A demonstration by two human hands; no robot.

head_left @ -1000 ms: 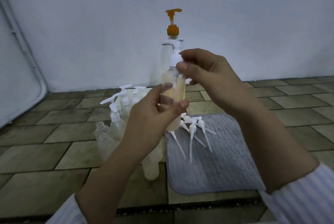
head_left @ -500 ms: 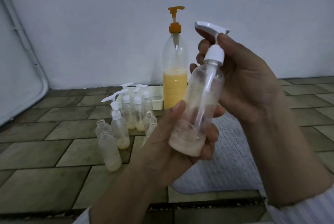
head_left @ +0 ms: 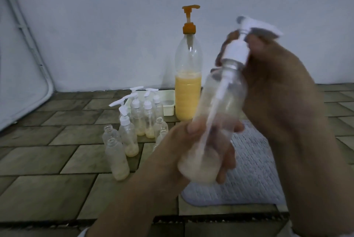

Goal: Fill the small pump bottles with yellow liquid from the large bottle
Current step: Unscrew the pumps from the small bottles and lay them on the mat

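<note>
Tiled floor (head_left: 47,160); large bottle (head_left: 188,76) with orange pump stands upright at the wall, about half full of yellow liquid, and everything sits off it: grey mat (head_left: 254,175) in front-right, white tray (head_left: 168,102) just left, cluster of small bottles (head_left: 134,127) front-left, some capped, some open. Held small pump bottle (head_left: 216,122) is up in front of the large bottle, long axis tilted, base low-left, pump top (head_left: 236,53) up-right, a little pale liquid at the bottom. Left hand (head_left: 183,152) fingers clenched round its base, right hand (head_left: 277,87) fingers grasping the pump collar, so right hand is nearer the cap; looks like screwing it on.
</note>
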